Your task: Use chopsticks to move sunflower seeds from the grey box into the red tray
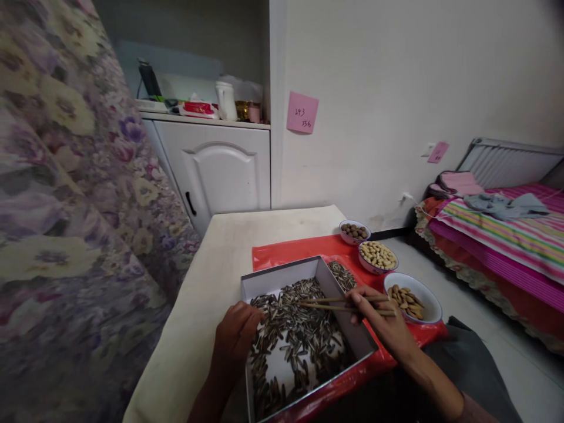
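Observation:
A shallow box [279,276] with pale walls stands on red plastic and holds many striped sunflower seeds [304,320]. Its white bottom shows through gaps near the front. My left hand [235,335] is closed over the left wall of the box, fingertips just inside and partly hidden. In my right hand [381,320] is a pair of wooden chopsticks [328,304], reaching over the right wall. Their tips are among the seeds near the middle; whether a seed is pinched between them I cannot tell. Beyond the right wall lies a loose pile of seeds [341,275].
Along the table's right side stand a bowl of brown almond-like nuts [405,301], a bowl of peanuts [378,256] and a bowl of round brown nuts [353,231]. Red plastic [286,251] covers part of the cream table [220,258]. A flowered curtain [88,235] hangs left; a bed [506,235] is right.

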Action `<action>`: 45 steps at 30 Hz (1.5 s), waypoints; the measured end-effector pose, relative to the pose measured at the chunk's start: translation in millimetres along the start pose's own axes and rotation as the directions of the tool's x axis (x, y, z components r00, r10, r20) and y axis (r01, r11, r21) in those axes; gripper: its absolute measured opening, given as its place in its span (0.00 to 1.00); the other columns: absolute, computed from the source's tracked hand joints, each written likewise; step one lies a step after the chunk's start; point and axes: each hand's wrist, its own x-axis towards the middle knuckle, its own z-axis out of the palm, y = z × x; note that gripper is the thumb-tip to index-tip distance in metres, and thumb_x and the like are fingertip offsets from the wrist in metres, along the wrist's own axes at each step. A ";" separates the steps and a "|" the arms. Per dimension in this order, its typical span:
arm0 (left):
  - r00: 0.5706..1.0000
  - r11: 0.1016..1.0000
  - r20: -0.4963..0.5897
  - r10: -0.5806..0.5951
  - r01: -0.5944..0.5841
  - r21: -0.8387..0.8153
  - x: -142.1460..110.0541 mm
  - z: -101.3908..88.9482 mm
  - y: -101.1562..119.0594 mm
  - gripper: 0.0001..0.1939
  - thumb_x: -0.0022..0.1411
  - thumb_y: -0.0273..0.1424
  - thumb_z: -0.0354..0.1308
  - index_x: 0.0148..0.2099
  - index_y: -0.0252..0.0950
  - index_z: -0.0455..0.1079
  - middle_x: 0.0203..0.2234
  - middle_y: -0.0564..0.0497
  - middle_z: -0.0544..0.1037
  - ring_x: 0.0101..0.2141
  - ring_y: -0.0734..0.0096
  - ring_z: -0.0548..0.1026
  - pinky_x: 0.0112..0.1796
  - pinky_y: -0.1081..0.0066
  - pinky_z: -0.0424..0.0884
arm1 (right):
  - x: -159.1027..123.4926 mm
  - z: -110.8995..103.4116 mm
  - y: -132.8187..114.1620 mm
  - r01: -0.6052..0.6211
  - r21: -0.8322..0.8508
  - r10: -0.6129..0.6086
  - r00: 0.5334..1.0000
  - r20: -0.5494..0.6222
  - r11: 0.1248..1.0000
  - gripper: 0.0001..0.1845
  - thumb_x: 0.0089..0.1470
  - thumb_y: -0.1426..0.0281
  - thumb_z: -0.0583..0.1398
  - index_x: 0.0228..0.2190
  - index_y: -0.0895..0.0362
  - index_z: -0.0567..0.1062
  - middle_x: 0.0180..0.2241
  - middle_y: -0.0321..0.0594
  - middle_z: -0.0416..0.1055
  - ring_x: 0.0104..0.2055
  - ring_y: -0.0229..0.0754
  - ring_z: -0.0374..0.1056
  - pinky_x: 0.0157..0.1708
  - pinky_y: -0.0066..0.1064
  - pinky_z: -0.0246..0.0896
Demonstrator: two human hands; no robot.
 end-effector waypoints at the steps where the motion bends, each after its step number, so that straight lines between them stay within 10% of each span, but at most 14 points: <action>1: 1.000 1.000 0.003 0.008 -0.008 0.005 0.2 -0.3 -0.2 0.17 0.67 0.37 0.47 0.28 0.38 0.69 0.23 0.52 0.71 0.29 0.68 0.68 0.33 0.69 0.64 | -0.5 -3.5 0.3 -0.012 0.051 0.012 1.000 -0.012 0.999 0.19 0.59 0.54 0.58 0.34 0.57 0.77 0.25 0.37 0.74 0.24 0.40 0.71 0.26 0.29 0.65; 11: 0.999 0.999 0.021 0.027 -0.027 0.028 1.3 -1.8 -1.1 0.17 0.68 0.36 0.46 0.29 0.38 0.69 0.22 0.53 0.70 0.28 0.69 0.69 0.34 0.70 0.64 | -4.9 -52.1 9.7 -0.023 0.419 0.128 0.966 -0.224 0.908 0.16 0.54 0.58 0.65 0.34 0.58 0.78 0.25 0.40 0.75 0.21 0.37 0.66 0.22 0.27 0.62; 20: 0.998 0.998 0.032 0.055 -0.055 0.011 2.5 -1.8 -1.9 0.17 0.69 0.35 0.46 0.30 0.37 0.70 0.23 0.53 0.71 0.29 0.70 0.69 0.34 0.70 0.64 | -14.6 -115.4 17.9 0.025 0.371 0.155 0.882 -0.445 0.928 0.15 0.46 0.58 0.69 0.32 0.56 0.81 0.23 0.39 0.74 0.22 0.38 0.68 0.22 0.27 0.65; 26: 0.999 0.999 0.029 0.027 -0.028 0.019 0.9 -2.2 -2.2 0.17 0.69 0.35 0.46 0.29 0.37 0.69 0.23 0.52 0.70 0.29 0.69 0.68 0.34 0.70 0.63 | -14.4 -90.6 8.4 0.040 0.369 0.122 0.906 -0.405 0.929 0.15 0.49 0.58 0.68 0.35 0.55 0.79 0.26 0.39 0.76 0.21 0.37 0.69 0.23 0.27 0.65; 36: 0.998 0.999 0.027 0.048 -0.048 0.003 0.2 0.6 -5.3 0.17 0.69 0.34 0.46 0.30 0.37 0.69 0.23 0.54 0.69 0.28 0.71 0.68 0.33 0.69 0.62 | -7.5 -2.1 4.5 0.017 -0.121 -0.015 1.000 0.014 0.993 0.18 0.61 0.56 0.57 0.35 0.57 0.77 0.22 0.37 0.74 0.24 0.41 0.72 0.26 0.29 0.65; 45: 0.997 0.997 0.014 0.070 -0.070 0.006 -0.1 -0.9 -4.0 0.16 0.68 0.33 0.47 0.30 0.37 0.69 0.23 0.54 0.71 0.29 0.71 0.69 0.34 0.69 0.63 | -2.2 11.0 3.8 0.091 -0.267 -0.082 0.996 0.043 0.959 0.16 0.63 0.59 0.55 0.31 0.56 0.75 0.24 0.37 0.72 0.26 0.41 0.71 0.27 0.28 0.62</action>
